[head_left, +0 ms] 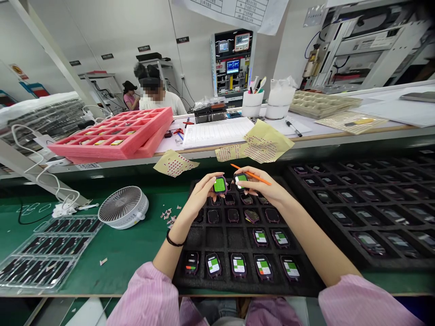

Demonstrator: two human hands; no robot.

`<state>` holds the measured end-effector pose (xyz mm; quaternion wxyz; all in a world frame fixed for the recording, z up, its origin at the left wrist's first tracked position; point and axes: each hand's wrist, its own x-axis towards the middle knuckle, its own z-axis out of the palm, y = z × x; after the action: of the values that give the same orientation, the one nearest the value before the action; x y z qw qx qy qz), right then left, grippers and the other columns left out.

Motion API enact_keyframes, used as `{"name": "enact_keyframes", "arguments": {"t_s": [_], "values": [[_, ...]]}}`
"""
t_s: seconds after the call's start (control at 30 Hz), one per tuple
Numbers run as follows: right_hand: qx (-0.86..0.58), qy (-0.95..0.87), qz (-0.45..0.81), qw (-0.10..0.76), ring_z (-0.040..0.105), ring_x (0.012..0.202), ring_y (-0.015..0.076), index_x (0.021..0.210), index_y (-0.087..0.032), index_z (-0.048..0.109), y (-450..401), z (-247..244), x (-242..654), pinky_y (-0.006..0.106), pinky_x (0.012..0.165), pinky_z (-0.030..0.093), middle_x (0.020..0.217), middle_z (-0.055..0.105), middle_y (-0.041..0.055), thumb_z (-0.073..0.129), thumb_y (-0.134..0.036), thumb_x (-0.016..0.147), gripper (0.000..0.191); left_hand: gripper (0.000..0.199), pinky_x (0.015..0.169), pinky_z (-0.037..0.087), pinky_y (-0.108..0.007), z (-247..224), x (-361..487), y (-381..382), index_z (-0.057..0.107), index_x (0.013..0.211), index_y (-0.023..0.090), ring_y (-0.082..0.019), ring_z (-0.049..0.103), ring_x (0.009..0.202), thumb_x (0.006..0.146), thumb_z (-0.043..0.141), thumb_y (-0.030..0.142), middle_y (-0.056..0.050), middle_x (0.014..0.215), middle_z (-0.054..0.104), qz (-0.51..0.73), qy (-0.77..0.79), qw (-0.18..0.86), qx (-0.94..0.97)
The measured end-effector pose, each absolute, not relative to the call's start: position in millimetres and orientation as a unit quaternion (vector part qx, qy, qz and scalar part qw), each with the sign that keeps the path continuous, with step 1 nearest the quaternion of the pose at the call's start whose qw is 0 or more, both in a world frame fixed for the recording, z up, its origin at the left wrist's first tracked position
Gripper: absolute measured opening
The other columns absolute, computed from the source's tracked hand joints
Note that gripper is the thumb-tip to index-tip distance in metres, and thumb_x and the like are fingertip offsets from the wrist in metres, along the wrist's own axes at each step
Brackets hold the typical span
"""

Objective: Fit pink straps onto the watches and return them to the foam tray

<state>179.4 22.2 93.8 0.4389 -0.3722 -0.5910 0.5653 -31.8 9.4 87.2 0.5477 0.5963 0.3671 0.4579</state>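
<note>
My left hand (204,190) holds a watch with a lit green screen (220,184) above the far part of a black foam tray (207,286). Beside it, my right hand (260,183) grips a second watch (241,181), its screen green and white, along with a thin orange stick (251,174). Both sets of fingers are closed around the watch edges. In the tray below, the nearest row has watches with lit screens (238,265); the row behind it has two lit watches (260,237) at the right. Dark-screened watches (233,215) sit farther back.
A white fan (123,207) stands left, near clear plastic trays (50,251). Another black tray of watches (374,267) lies right. On the raised shelf are pink foam trays (115,136), yellow sticker sheets (267,141) and white cups (252,104). A person (156,95) is beyond.
</note>
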Motion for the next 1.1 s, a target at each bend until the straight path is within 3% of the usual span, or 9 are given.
{"name": "enact_keyframes", "arguments": {"t_s": [0.13,0.23,0.3,0.43,0.53,0.97,1.1], "values": [[-0.351,-0.612,0.567,0.425,0.052,0.057,0.0102,0.102,-0.021,0.061,22,94,181,0.019,0.042,0.03,0.069,0.055,-0.0034,0.081,-0.03,0.065,0.042,0.066,0.077,0.053,-0.024,91,-33,5,0.048,0.132,0.021,-0.017,0.063,0.099,0.073,0.077,0.028,-0.009,0.121,0.06,0.481,0.351,0.525,0.609],[-0.346,-0.616,0.567,0.424,0.053,0.058,0.0108,0.102,-0.021,0.06,22,95,179,0.019,0.042,0.031,0.07,0.055,-0.0033,0.081,-0.029,0.064,0.044,0.071,0.093,0.05,-0.03,92,-33,4,0.047,0.133,0.022,-0.019,0.059,0.111,0.07,0.079,0.024,-0.009,0.125,0.058,0.484,0.341,0.527,0.61],[-0.357,-0.606,0.563,0.435,0.053,0.057,0.0106,0.1,-0.021,0.061,21,94,177,0.02,0.041,0.03,0.071,0.056,-0.0026,0.08,-0.034,0.067,0.04,0.067,0.087,0.051,-0.028,90,-33,5,0.048,0.132,0.021,-0.019,0.062,0.105,0.072,0.078,0.027,-0.009,0.123,0.059,0.483,0.351,0.52,0.611],[-0.392,-0.561,0.552,0.476,0.048,0.05,0.0071,0.091,-0.019,0.063,23,92,175,0.02,0.039,0.029,0.075,0.055,-0.0014,0.074,-0.045,0.072,0.034,0.049,0.059,0.048,-0.021,85,-32,12,0.054,0.128,0.019,-0.014,0.066,0.076,0.086,0.061,0.042,-0.008,0.103,0.065,0.486,0.378,0.516,0.595],[-0.393,-0.558,0.552,0.479,0.046,0.052,0.0061,0.089,-0.019,0.064,23,90,174,0.018,0.039,0.03,0.076,0.054,-0.0014,0.074,-0.045,0.072,0.033,0.043,0.052,0.044,-0.02,82,-32,15,0.058,0.123,0.018,-0.013,0.065,0.068,0.089,0.054,0.044,-0.007,0.094,0.066,0.483,0.382,0.523,0.589],[-0.393,-0.559,0.552,0.479,0.046,0.054,0.0083,0.087,-0.02,0.065,25,87,175,0.02,0.04,0.03,0.074,0.054,-0.001,0.073,-0.047,0.073,0.032,0.045,0.053,0.044,-0.021,86,-31,12,0.059,0.122,0.016,-0.014,0.064,0.068,0.089,0.052,0.046,-0.006,0.089,0.066,0.462,0.378,0.548,0.586],[-0.403,-0.556,0.548,0.478,0.047,0.056,0.0093,0.084,-0.022,0.065,25,88,174,0.019,0.041,0.032,0.074,0.054,-0.0012,0.074,-0.045,0.073,0.027,0.053,0.069,0.05,-0.024,91,-31,5,0.054,0.126,0.019,-0.015,0.064,0.085,0.079,0.07,0.036,-0.007,0.105,0.064,0.448,0.371,0.521,0.625]]}}
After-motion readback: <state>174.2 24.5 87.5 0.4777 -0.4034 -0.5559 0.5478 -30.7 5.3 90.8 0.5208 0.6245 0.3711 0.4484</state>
